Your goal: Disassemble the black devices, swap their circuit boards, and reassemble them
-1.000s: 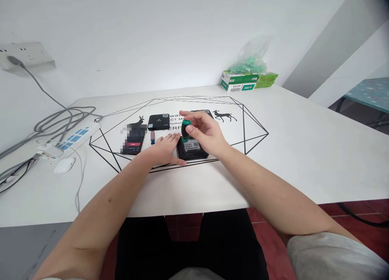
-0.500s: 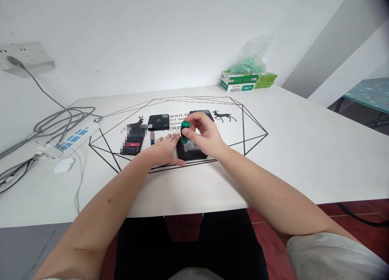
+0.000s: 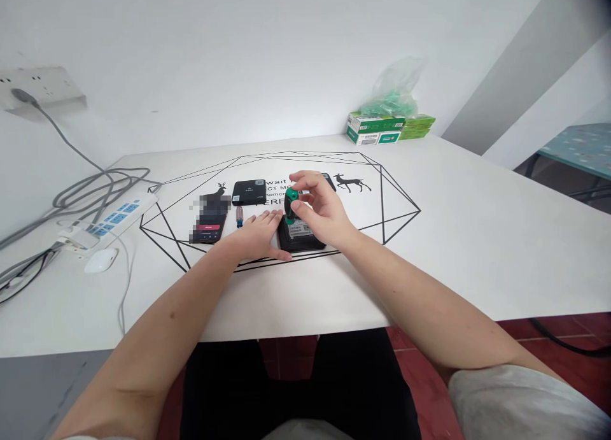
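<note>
A green and black screwdriver (image 3: pixel 290 205) stands upright in my right hand (image 3: pixel 322 207), its handle pinched between thumb and fingers. Below it lies a flat black device (image 3: pixel 305 242) with a label and metal part showing inside; the screwdriver's tip is hidden. My left hand (image 3: pixel 261 236) lies flat on the table, fingers stretched out, thumb and fingertips against the device's left edge. Just beyond that hand rests a second screwdriver (image 3: pixel 239 216) with a clear pinkish handle and a blue end.
Behind are a black case (image 3: pixel 249 191) and another dark item (image 3: pixel 328 180), partly covered by my right hand. A phone (image 3: pixel 209 223) lies left. Further left are a power strip (image 3: pixel 119 217), coiled cables (image 3: pixel 81 191) and a white mouse-like object (image 3: pixel 101 260). Green-white boxes (image 3: pixel 375 128) stand at the back.
My right hand's fingers have shifted slightly around the green screwdriver handle, which has turned and tilts a little differently. My left hand has stayed in place.
</note>
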Available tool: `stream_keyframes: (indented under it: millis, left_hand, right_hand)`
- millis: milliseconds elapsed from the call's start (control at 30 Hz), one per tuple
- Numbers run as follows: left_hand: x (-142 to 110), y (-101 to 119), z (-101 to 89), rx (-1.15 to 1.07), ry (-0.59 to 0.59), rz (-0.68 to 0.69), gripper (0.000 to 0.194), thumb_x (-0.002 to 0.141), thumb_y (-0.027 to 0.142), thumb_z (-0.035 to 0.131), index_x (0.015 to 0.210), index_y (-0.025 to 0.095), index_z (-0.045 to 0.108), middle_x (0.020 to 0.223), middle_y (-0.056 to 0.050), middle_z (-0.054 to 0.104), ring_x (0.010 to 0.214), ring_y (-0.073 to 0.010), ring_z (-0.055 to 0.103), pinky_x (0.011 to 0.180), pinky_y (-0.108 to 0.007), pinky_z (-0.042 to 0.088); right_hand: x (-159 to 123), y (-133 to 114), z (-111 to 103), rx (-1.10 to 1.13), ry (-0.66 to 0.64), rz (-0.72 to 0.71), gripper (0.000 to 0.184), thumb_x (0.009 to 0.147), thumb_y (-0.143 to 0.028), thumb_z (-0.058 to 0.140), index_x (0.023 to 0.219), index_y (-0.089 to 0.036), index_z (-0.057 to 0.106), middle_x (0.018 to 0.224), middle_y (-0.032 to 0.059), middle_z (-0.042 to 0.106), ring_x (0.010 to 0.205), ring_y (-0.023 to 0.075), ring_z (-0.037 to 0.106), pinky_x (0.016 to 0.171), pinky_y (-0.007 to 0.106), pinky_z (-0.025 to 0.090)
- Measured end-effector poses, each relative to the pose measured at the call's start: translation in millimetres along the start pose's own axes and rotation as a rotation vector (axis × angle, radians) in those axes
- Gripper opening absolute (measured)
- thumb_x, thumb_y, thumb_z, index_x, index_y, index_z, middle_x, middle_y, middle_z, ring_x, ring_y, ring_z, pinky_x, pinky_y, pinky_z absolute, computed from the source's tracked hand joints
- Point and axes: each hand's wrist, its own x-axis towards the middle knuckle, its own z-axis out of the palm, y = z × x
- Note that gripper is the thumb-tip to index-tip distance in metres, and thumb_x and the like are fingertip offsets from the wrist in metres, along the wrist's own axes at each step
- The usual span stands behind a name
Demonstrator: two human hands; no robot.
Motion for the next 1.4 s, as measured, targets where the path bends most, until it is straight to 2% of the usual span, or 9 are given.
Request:
stream_keyframes:
  millis: [133, 233, 400, 633, 800, 1033, 1133, 1233, 1400]
  left_hand:
    - [0, 0, 0.2, -0.01, -0.009, 0.0, 0.131, 0.082, 0.09, 0.056, 0.174, 0.013, 0.005, 0.181, -0.026, 0.014, 0.168, -0.042, 0.011, 0.132, -0.061, 0.016]
    - [1, -3, 2.4, -0.026, 0.013, 0.022, 0.13, 0.083, 0.088, 0.057, 0.175, 0.018, -0.002, 0.182, -0.023, 0.013, 0.168, -0.0423, 0.011, 0.131, -0.061, 0.017]
    - [3, -8, 6.7, -0.033, 0.045, 0.059, 0.126, 0.086, 0.085, 0.058, 0.175, 0.026, -0.008, 0.183, -0.018, 0.011, 0.168, -0.0418, 0.013, 0.13, -0.059, 0.018]
    - [0, -2, 1.8, -0.022, 0.03, 0.036, 0.125, 0.085, 0.086, 0.059, 0.175, 0.019, 0.003, 0.182, -0.022, 0.015, 0.167, -0.0428, 0.016, 0.13, -0.059, 0.02]
    - [-1, 0, 0.3, -0.014, 0.021, 0.023, 0.119, 0.085, 0.086, 0.056, 0.173, 0.018, 0.011, 0.18, -0.023, 0.02, 0.167, -0.0424, 0.016, 0.131, -0.06, 0.02]
    - [-3, 5, -3.6, 0.002, -0.019, -0.024, 0.124, 0.085, 0.088, 0.054, 0.173, 0.011, 0.013, 0.181, -0.025, 0.014, 0.168, -0.043, 0.014, 0.133, -0.059, 0.017]
    - [-3, 5, -3.9, 0.0, -0.01, -0.018, 0.124, 0.083, 0.089, 0.056, 0.173, 0.016, 0.014, 0.181, -0.023, 0.015, 0.168, -0.0438, 0.015, 0.133, -0.059, 0.018]
    - [-3, 5, -3.1, -0.005, 0.001, -0.017, 0.124, 0.082, 0.089, 0.057, 0.173, 0.018, 0.013, 0.182, -0.021, 0.016, 0.167, -0.0446, 0.016, 0.132, -0.061, 0.019]
    - [-3, 5, -3.4, -0.01, -0.013, -0.015, 0.128, 0.082, 0.089, 0.057, 0.174, 0.014, 0.008, 0.182, -0.023, 0.012, 0.168, -0.0427, 0.012, 0.133, -0.06, 0.016]
  right_hand:
    - [-2, -1, 2, 0.182, -0.087, 0.11, 0.032, 0.098, -0.05, 0.071, 0.112, -0.031, 0.048, 0.156, 0.0099, 0.056, 0.111, 0.0196, 0.074, 0.096, 0.043, 0.062]
    - [-2, 1, 3, 0.17, -0.107, 0.104, 0.036, 0.098, -0.053, 0.072, 0.112, -0.031, 0.047, 0.145, 0.0094, 0.065, 0.103, 0.0187, 0.075, 0.094, 0.043, 0.063]
    - [0, 2, -1, -0.003, -0.055, 0.018, 0.034, 0.097, -0.052, 0.072, 0.117, -0.029, 0.058, 0.131, 0.0089, 0.074, 0.106, 0.0205, 0.069, 0.086, 0.039, 0.058]
    - [2, -3, -4, -0.127, -0.059, -0.066, 0.03, 0.101, -0.051, 0.066, 0.122, -0.029, 0.07, 0.117, 0.0059, 0.076, 0.091, 0.0191, 0.065, 0.08, 0.039, 0.054]
    - [3, -3, -6, -0.17, -0.048, -0.114, 0.03, 0.102, -0.052, 0.066, 0.122, -0.031, 0.075, 0.105, 0.0054, 0.072, 0.092, 0.0207, 0.063, 0.083, 0.041, 0.056]
    - [3, 1, -8, -0.166, -0.031, -0.111, 0.032, 0.105, -0.048, 0.061, 0.129, -0.034, 0.076, 0.097, 0.0039, 0.067, 0.092, 0.021, 0.062, 0.087, 0.044, 0.058]
    - [3, 2, -7, -0.148, -0.004, -0.104, 0.028, 0.106, -0.042, 0.059, 0.125, -0.033, 0.077, 0.094, 0.0037, 0.066, 0.091, 0.0204, 0.062, 0.085, 0.043, 0.059]
    - [3, 2, -5, -0.114, 0.027, -0.089, 0.024, 0.102, -0.045, 0.065, 0.119, -0.03, 0.075, 0.102, 0.0051, 0.066, 0.094, 0.0203, 0.063, 0.085, 0.042, 0.06]
    - [0, -2, -1, 0.121, -0.026, 0.083, 0.031, 0.094, -0.049, 0.077, 0.11, -0.029, 0.061, 0.148, 0.0092, 0.06, 0.113, 0.021, 0.073, 0.094, 0.042, 0.065]
